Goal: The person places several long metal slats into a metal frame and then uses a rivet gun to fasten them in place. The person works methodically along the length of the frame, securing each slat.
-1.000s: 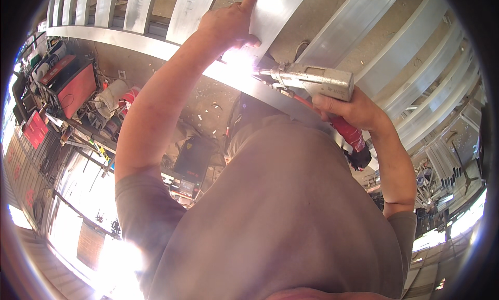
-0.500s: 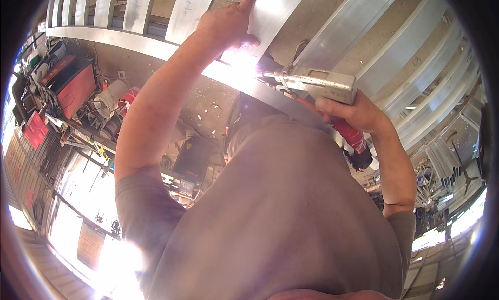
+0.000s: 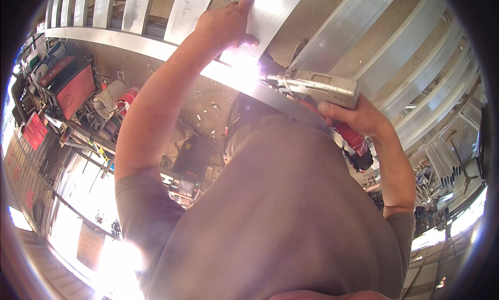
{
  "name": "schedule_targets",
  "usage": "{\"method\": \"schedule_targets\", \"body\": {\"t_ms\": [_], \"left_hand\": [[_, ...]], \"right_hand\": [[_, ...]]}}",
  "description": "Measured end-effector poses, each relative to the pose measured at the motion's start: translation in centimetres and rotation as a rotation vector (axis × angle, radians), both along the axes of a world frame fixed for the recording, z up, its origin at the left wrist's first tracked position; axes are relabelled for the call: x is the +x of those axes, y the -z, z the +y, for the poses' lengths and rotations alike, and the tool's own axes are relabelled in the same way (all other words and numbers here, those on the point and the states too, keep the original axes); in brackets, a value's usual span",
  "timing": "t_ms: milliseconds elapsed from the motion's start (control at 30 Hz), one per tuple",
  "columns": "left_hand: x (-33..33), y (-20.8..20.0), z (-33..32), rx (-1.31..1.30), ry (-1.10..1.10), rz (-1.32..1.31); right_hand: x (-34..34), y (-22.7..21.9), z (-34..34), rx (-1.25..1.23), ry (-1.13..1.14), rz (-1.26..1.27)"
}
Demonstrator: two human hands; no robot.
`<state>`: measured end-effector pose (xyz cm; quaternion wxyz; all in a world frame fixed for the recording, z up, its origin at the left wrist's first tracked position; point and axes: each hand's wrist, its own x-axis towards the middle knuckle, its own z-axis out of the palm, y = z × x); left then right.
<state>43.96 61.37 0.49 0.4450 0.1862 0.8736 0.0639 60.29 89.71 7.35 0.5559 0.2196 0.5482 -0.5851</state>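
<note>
In my right hand (image 3: 358,114) is a silver-bodied welding gun (image 3: 319,85) with a red grip, my fingers wrapped round it. Its nozzle points left at a glaring white spot on a long metal rail (image 3: 280,103), where a flat slat (image 3: 273,19) meets that rail. The glare hides the joint and the nozzle's very end. My left hand (image 3: 223,27) rests over the slat by its edge, index finger stretched toward the top of the view and thumb apart. Nothing shows in its grasp, though its other fingers are partly hidden.
Parallel metal slats (image 3: 353,30) run off the rail to both sides. A red and black machine (image 3: 73,89) stands at the left, beside a pale bucket (image 3: 110,98). Below the rail, a dark case (image 3: 191,158) sits on the littered floor. Stacked metal lengths (image 3: 442,160) lie at the right.
The welding gun and my right hand have shifted slightly to the right and down, and the bright spot has moved with them. My left hand stays nearly in place.
</note>
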Motion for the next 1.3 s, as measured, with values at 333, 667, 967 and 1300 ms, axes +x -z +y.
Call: {"method": "schedule_targets", "body": {"t_ms": [333,667,967,1300], "left_hand": [[-2.7,0.1,-2.7,0.311,-0.286,0.105],[-3.6,3.6,-13.4,0.339,-0.477,0.426],[-3.2,4.5,-17.2,0.494,-0.664,-0.213],[-3.3,4.9,-17.6,0.562,-0.681,-0.306]], "right_hand": [[2.1,-2.4,2.3,-0.009,0.297,0.037],[1.7,-6.4,-0.9,0.1,0.326,0.198],[-4.4,-5.3,-5.4,-0.016,0.33,0.132],[-5.8,-3.8,-7.7,-0.009,0.283,0.142]]}}
